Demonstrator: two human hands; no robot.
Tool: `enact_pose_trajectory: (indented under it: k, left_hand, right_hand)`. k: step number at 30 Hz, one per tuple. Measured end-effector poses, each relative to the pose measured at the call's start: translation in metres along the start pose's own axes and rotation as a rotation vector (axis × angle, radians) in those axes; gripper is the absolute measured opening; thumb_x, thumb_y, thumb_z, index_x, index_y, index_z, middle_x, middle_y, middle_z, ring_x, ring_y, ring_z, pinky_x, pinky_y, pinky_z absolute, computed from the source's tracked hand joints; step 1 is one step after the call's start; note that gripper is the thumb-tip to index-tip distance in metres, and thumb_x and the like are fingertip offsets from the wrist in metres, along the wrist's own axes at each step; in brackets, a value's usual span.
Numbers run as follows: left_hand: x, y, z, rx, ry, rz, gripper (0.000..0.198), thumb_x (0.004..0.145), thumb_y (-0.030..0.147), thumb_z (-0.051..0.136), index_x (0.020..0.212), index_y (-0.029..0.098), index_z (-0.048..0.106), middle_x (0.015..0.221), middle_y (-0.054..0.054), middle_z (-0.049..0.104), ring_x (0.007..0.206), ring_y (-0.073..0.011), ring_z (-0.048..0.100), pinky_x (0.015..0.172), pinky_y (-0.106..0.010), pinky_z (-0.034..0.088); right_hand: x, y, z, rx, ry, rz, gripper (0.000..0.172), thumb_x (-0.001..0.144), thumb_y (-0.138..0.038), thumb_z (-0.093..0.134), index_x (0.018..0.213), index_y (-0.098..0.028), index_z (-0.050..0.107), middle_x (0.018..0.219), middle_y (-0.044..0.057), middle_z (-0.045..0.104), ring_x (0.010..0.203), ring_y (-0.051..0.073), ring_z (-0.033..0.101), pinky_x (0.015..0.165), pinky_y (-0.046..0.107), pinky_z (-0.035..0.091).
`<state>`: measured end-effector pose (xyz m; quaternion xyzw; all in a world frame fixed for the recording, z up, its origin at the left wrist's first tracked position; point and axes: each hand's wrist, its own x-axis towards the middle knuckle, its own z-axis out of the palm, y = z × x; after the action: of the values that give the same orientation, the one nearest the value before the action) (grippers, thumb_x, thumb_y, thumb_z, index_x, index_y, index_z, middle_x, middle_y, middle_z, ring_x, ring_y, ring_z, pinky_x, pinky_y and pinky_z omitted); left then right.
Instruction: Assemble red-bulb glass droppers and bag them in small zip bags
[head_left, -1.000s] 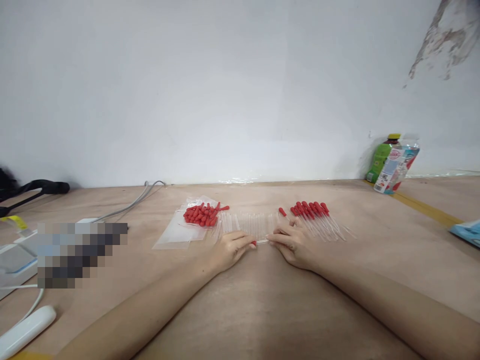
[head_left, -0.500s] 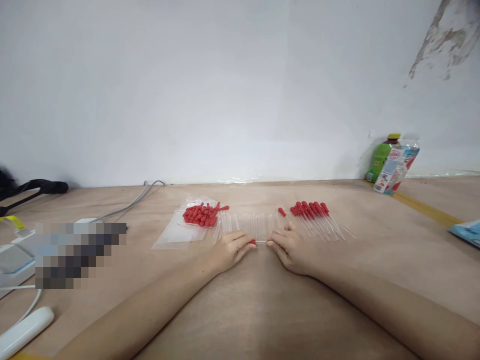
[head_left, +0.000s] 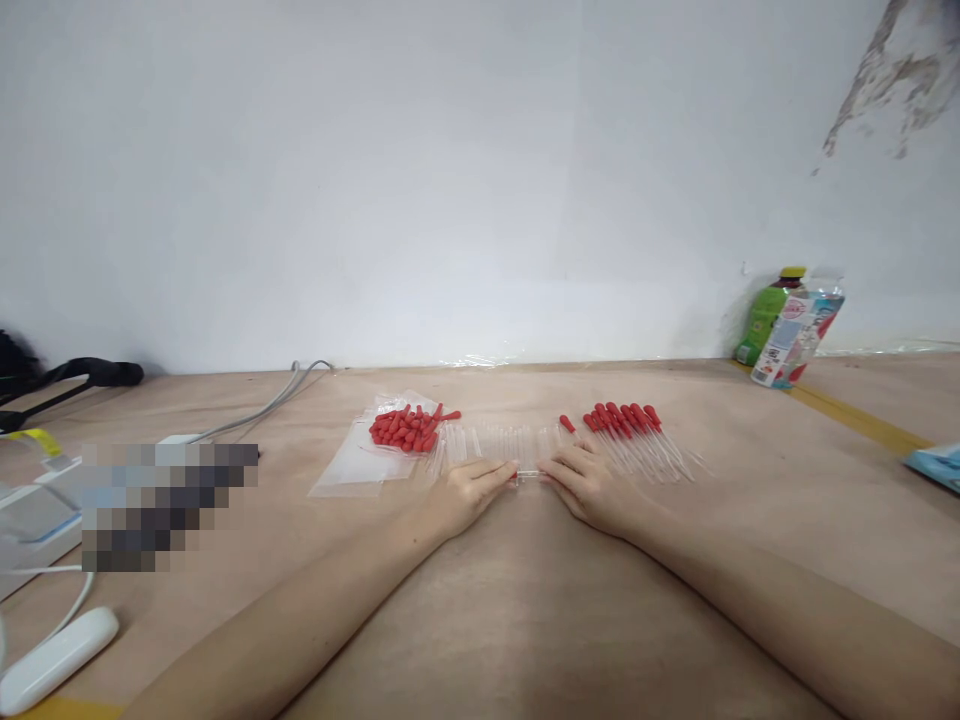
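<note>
My left hand [head_left: 466, 492] pinches a small red rubber bulb at its fingertips. My right hand [head_left: 585, 482] pinches the other end of a thin clear glass tube [head_left: 528, 473] that joins the bulb between the two hands. Both hands rest on the brown table [head_left: 525, 610]. Just behind them lies a row of bare clear tubes [head_left: 499, 443]. A pile of loose red bulbs [head_left: 406, 428] sits on a clear plastic bag [head_left: 352, 465] to the left. Several finished droppers with red bulbs [head_left: 628, 432] lie in a row to the right.
Two drink bottles [head_left: 787, 326] stand by the wall at the back right. Grey cables [head_left: 255, 408] run along the left. A white device [head_left: 54, 657] lies at the near left, a blurred patch and a pale box behind it. A yellow tape line [head_left: 862, 421] crosses the right.
Both hands have shifted slightly away from me, toward the row of tubes, and still pinch the bulb and tube between them. The two hands stand a little closer together.
</note>
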<state>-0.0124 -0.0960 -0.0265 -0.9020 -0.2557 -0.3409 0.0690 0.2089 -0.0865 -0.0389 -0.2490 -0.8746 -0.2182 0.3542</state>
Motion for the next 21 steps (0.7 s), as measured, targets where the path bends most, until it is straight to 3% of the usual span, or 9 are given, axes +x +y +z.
enact_pose_trajectory:
  k: [11, 15, 21]
  left_hand:
    - [0.0005, -0.0034, -0.0079, 0.141, 0.000, 0.284, 0.034, 0.085, 0.009, 0.040, 0.117, 0.017, 0.048, 0.105, -0.008, 0.062, 0.097, -0.0176, 0.058, 0.082, -0.032, 0.049]
    - [0.0002, -0.0027, -0.0093, 0.155, -0.040, 0.351, 0.034, 0.085, 0.008, 0.040, 0.117, 0.017, 0.048, 0.105, -0.009, 0.062, 0.097, -0.0182, 0.058, 0.083, -0.032, 0.049]
    - [0.0009, -0.0021, -0.0077, 0.185, 0.024, 0.406, 0.034, 0.085, 0.008, 0.040, 0.117, 0.016, 0.046, 0.101, -0.009, 0.064, 0.095, -0.0163, 0.060, 0.081, -0.030, 0.051]
  right_hand:
    - [-0.0002, -0.0014, -0.0043, -0.052, 0.003, -0.087, 0.022, 0.085, -0.013, 0.038, 0.080, -0.016, 0.060, 0.062, 0.003, 0.054, 0.063, 0.013, 0.046, 0.071, 0.032, 0.035]
    - [0.0001, -0.0017, -0.0053, 0.004, 0.017, -0.124, 0.021, 0.083, -0.010, 0.039, 0.084, -0.016, 0.060, 0.068, 0.004, 0.059, 0.068, 0.014, 0.051, 0.073, 0.033, 0.038]
    - [-0.0022, -0.0030, 0.0008, 0.108, 0.074, -0.121, 0.020, 0.081, -0.008, 0.044, 0.096, -0.014, 0.056, 0.081, 0.006, 0.063, 0.076, 0.014, 0.055, 0.079, 0.033, 0.042]
